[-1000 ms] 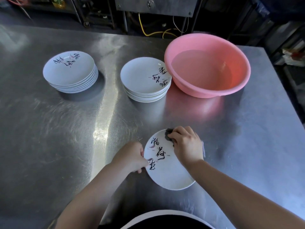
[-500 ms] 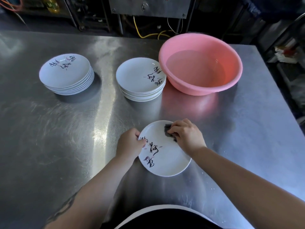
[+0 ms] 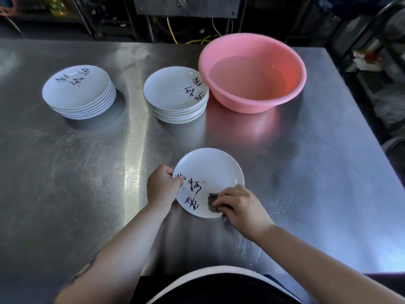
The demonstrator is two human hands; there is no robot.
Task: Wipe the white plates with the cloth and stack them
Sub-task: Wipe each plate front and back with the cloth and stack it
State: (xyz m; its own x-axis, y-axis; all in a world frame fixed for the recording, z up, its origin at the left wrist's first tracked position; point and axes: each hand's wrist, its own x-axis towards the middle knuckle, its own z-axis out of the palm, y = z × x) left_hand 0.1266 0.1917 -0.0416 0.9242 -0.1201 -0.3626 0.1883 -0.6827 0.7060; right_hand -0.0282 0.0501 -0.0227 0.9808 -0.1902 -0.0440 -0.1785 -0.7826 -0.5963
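A white plate (image 3: 210, 170) with black brush lettering lies flat on the steel table in front of me. My left hand (image 3: 162, 186) grips its left rim, thumb on top. My right hand (image 3: 241, 205) presses a small dark grey cloth (image 3: 211, 201) onto the plate's near right part. Further back stand two stacks of several matching white plates: one at the left (image 3: 76, 91), one in the middle (image 3: 173, 91).
A pink plastic basin (image 3: 293, 69) holding water stands at the back right, touching the middle stack. The steel table (image 3: 306, 172) ends at the right in an edge, with dark shelving and clutter beyond. Cables and metal frames run behind the table.
My right hand has slid the cloth from the plate's far edge down to its near right part. The left hand keeps its grip on the left rim.
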